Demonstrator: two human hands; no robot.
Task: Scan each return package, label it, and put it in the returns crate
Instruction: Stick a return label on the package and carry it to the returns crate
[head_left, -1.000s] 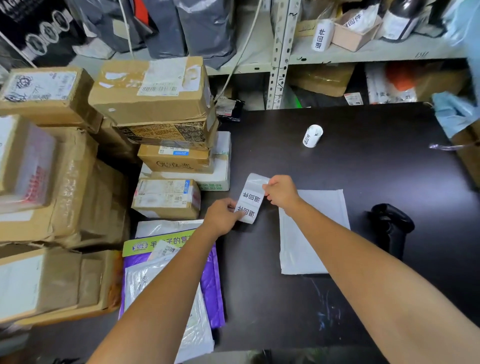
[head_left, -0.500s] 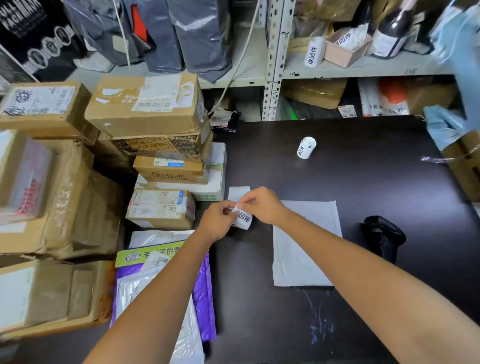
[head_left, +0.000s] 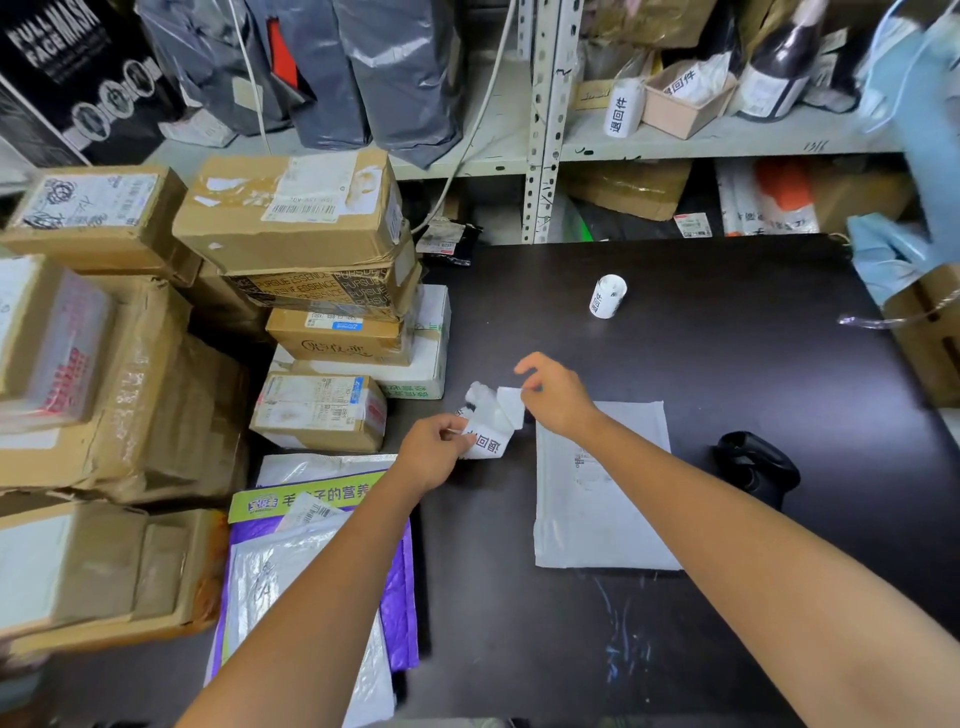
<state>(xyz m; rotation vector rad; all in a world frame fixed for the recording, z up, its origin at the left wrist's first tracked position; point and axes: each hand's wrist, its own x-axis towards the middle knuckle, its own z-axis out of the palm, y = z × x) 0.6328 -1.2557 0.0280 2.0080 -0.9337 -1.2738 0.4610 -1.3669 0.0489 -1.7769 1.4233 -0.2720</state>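
Note:
Above the dark table (head_left: 727, 364) my left hand (head_left: 434, 454) pinches a white label strip (head_left: 485, 441) printed with black characters. My right hand (head_left: 558, 395) pinches a small white sticker (head_left: 511, 405) and holds it up off the strip. A flat white mailer package (head_left: 602, 499) lies on the table just right of the hands, under my right forearm. A black handheld scanner (head_left: 753, 467) rests to the right of the mailer. A second roll of labels (head_left: 607, 296) lies further back on the table.
Stacked cardboard boxes (head_left: 291, 218) fill the left side. A purple and white mailer pile (head_left: 311, 571) lies at the front left. Metal shelving (head_left: 540, 130) with bags, label rolls and a bottle runs along the back. A blue bag (head_left: 893, 249) and a box sit at the right edge.
The label strip was stretched between both hands, then folded together. Now my right hand has pulled up and right, lifting a sticker away from the strip that my left hand keeps.

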